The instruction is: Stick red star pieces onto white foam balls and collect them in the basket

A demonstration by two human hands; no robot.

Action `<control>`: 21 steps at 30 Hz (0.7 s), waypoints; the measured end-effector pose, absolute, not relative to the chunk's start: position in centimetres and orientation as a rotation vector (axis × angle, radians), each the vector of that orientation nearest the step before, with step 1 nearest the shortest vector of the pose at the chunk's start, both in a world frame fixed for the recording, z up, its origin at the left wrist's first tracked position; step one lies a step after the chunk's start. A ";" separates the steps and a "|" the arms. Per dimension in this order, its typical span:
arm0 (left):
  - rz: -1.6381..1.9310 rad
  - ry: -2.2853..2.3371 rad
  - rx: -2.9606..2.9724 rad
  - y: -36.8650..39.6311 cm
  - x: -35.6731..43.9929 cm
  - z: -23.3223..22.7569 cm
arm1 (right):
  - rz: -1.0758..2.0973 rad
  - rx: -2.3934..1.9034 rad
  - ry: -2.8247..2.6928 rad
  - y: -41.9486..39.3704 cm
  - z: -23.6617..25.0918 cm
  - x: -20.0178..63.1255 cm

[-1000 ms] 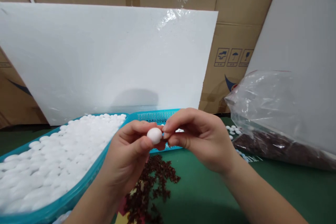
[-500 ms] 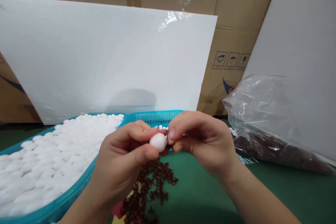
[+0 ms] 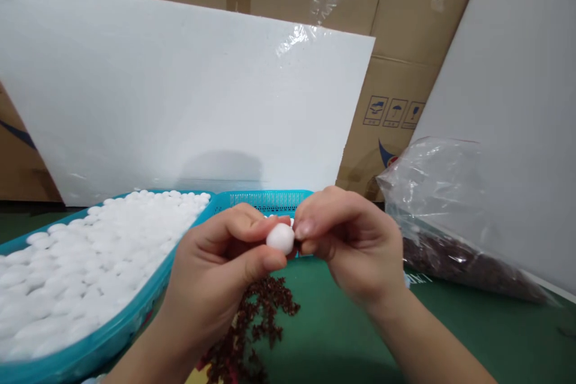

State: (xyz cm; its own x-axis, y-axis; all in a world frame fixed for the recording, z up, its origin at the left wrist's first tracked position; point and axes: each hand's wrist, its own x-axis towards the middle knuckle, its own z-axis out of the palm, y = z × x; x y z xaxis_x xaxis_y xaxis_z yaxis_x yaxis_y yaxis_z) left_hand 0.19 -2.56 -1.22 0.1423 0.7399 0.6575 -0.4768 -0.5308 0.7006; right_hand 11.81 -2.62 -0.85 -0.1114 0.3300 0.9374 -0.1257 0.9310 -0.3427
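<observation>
Between the thumb and fingers of my left hand is a small smooth white ball. My right hand is closed in a pinch against the ball's right side. A tiny dark bit shows at those fingertips, too small to name. Below the hands, a heap of dark reddish-brown crinkly pieces lies on the green tabletop. To the left stands a blue basket filled with many white rounded pieces like the held one.
A second blue basket with white pieces sits behind my hands. At right lies a clear plastic bag with dark brown contents. A white board leans on cardboard boxes at the back; another pale panel stands at right.
The ball and both hands have shifted slightly to the right in the view, and the camera has tilted a little. The left hand's hold and the right hand's pinch continue.
</observation>
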 end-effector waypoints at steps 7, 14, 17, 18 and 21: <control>1.606 0.354 1.601 -2.5 -0.2 -0.9 | 0.387 -0.197 -1.695 -2.4 -1.0 11.7; 1.591 0.438 1.627 -2.6 -0.3 -0.9 | 0.611 -0.146 -1.602 -2.5 -0.9 11.5; 1.618 0.442 1.697 -2.5 -0.3 -0.9 | 0.606 -0.168 -1.598 -2.5 -0.9 11.6; 1.629 0.446 1.726 -2.5 -0.3 -0.9 | 0.600 -0.172 -1.599 -2.5 -0.9 11.6; 1.641 0.469 1.774 -2.5 -0.4 -1.0 | 0.582 -0.177 -1.607 -2.4 -0.9 11.6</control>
State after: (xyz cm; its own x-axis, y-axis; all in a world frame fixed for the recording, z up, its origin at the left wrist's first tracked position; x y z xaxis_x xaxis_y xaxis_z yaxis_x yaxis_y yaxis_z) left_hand -0.42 -2.48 -1.03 0.1453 0.6632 0.7342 -0.1748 -0.7132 0.6788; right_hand 11.64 -2.41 -0.88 -0.1344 0.4454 0.8852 -0.2245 0.8564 -0.4650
